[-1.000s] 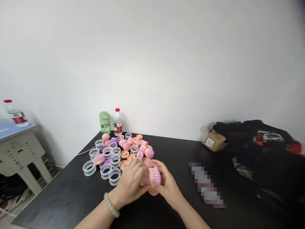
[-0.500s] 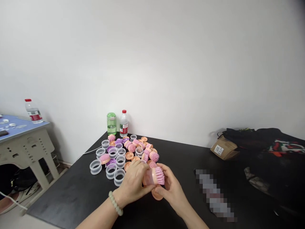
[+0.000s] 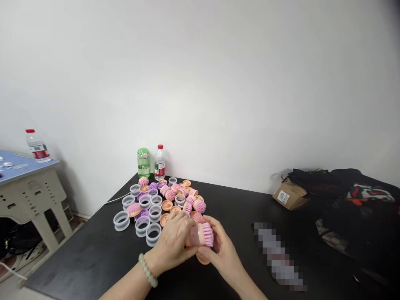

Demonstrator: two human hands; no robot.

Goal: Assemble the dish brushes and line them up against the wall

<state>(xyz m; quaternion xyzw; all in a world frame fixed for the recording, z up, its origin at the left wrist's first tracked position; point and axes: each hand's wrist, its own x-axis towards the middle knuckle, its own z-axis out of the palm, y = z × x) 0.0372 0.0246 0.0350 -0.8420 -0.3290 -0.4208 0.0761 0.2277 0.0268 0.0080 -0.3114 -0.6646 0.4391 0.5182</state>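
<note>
Black table against a white wall. Green bottle and clear water bottle with red cap upright side by side at the table's far edge. Small cardboard box with white label on the right, touching a heap of dark clothing and bags. Blurred-out patch on the table. White cable runs off the left edge. Left: beige side table with blue top, another water bottle standing on it.

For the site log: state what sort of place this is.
Probably a plain room used for hand assembly: a black table against a bare white wall, with piled clear rings and pink brush heads, and drink bottles.
</note>
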